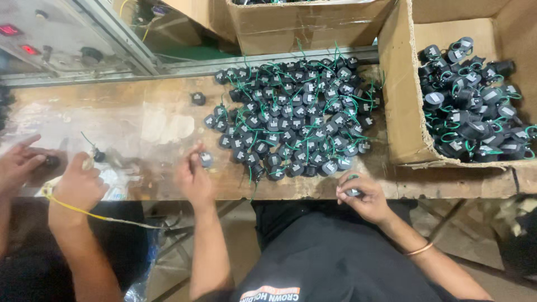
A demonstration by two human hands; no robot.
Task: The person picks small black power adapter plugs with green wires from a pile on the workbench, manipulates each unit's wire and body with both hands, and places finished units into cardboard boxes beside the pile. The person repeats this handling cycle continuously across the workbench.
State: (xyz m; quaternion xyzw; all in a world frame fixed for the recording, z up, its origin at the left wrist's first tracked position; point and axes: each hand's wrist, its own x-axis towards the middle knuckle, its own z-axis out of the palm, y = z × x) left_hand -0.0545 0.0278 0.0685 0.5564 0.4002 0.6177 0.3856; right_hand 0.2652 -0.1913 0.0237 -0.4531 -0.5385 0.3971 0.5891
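Coil: a small black coil (206, 159) sits pinched in the left hand (194, 180), at 7 o'clock of the pile (295, 120).
Right hand (363, 197): closed round another coil (352, 192), at the table (168, 106) front edge.
Co-worker: two hands (78, 187) at 9 o'clock, with a yellow wire (84, 212).
Risk: green leads may snag and drag neighbours off the near edge.
Room: bare table at 10 o'clock; box (403, 112) walls off 3 o'clock.

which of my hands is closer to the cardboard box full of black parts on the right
Right. Your right hand, holding a small black part, sits just left of and below the cardboard box. Your left hand is far off, beyond the pile of parts.
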